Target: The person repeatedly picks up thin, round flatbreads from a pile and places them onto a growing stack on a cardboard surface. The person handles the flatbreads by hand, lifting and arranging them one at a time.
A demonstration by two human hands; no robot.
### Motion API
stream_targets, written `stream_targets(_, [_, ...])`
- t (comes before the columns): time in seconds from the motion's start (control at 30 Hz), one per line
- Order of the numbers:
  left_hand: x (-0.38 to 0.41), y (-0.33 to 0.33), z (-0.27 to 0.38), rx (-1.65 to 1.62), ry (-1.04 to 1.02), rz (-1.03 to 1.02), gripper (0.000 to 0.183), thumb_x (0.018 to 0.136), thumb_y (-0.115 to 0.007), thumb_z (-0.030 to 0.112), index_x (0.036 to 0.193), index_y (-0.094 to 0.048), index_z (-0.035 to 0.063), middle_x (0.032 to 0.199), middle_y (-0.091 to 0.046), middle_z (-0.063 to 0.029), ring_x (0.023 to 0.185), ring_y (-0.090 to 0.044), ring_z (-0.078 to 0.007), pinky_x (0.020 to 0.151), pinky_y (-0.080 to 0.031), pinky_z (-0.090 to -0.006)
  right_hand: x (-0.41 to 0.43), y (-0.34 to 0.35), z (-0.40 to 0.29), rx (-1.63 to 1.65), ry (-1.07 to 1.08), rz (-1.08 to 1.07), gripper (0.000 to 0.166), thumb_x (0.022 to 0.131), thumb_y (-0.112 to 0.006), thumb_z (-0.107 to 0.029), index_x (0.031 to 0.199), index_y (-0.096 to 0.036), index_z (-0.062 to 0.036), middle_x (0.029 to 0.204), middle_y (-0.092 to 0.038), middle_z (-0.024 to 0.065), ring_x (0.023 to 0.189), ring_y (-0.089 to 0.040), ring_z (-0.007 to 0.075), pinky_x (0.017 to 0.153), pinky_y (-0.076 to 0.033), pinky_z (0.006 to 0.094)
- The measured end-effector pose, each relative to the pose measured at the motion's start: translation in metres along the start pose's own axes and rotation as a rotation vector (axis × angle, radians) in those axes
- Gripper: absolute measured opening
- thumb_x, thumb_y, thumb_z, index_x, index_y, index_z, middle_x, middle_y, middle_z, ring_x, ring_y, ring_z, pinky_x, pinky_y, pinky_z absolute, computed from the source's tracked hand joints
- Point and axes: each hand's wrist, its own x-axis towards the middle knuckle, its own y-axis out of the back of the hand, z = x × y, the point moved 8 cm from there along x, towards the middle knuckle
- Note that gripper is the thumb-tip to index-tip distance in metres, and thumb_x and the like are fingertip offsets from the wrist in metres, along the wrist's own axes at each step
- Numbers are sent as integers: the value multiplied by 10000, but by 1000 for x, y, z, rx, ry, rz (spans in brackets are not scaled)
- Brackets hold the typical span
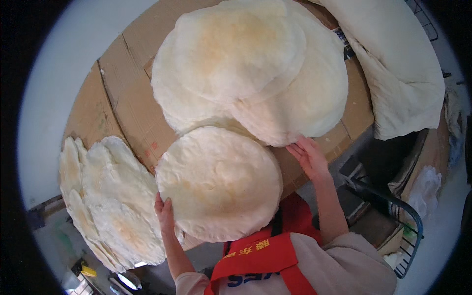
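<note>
A large round flatbread [217, 184], pale with light brown patches, lies in front of me at the table's near edge. My left hand [165, 212] grips its left rim, thumb on the upper side and fingers partly hidden. Beyond it spreads a pile of overlapping large flatbreads [243, 48]. The fingertips of my right hand [311, 156] touch the near right edge of a bread in that pile; whether they pinch it cannot be seen. To the left, another group of overlapping flatbreads [121, 206] reaches the table's edge.
Flattened cardboard [129, 99] covers the table. A thick cream cloth [398, 66] drapes over the far right side. Right of me stand a dark metal rack with a curved rail [409, 210] and a clear plastic bag [426, 188]. A red apron [254, 254] hangs close to the near edge.
</note>
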Motion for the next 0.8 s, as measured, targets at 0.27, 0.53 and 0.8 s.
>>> stream_targets(0.27, [-1,-16,12,17,25,-83,429,825,-463,10,1249,-395,-2,1144,-535,-93,1009,-522,-156,884,-409,-285,-4,-15,17,401,24,-46,388,849,-576,-273,1176,-457,-101,1213,-475,61,1179,-375,234,1033,-246,420])
stream_targets(0.53, [-6,-27,25,27,4,-65,385,852,-453,26,1234,-410,-2,1114,-547,-79,968,-525,-136,851,-414,-265,26,-12,10,243,-7,58,469,774,-673,-283,1154,-465,-102,1136,-536,32,1090,-467,205,945,-358,391])
stream_targets(0.8, [-1,-19,15,22,7,-106,401,849,-464,32,1244,-399,5,1135,-536,-83,1003,-522,-155,884,-408,-280,13,-10,-1,-37,159,60,466,782,-664,-205,1141,-446,-6,1092,-549,89,1030,-519,219,878,-429,370])
